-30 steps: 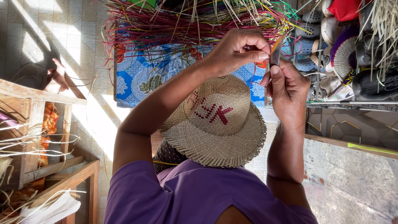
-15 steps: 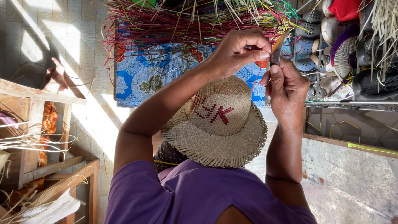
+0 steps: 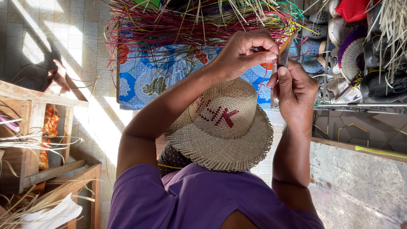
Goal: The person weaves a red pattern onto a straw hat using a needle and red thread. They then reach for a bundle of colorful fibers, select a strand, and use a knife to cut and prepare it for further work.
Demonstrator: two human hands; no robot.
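Little had moved since the earlier frame: the left hand (image 3: 243, 53) still pinched a thin strand against the small knife (image 3: 283, 53) closed in the right hand (image 3: 296, 91), above the woven hat (image 3: 222, 125), apparently to trim it.

- i'm in a weaving craft workshop, the kind that also keeps its wares about.
- a big heap of dyed strips (image 3: 199, 21), red, yellow and green, lies at the far side on a blue patterned cloth (image 3: 148, 80).
- a woven straw hat (image 3: 224, 127) rests near me.
- on the right, a wire rack (image 3: 360, 106) holds woven pieces and footwear.
- on the left, rough wooden frames (image 3: 38, 127) hold loose pale straw (image 3: 25, 203), over a tiled floor (image 3: 55, 25).
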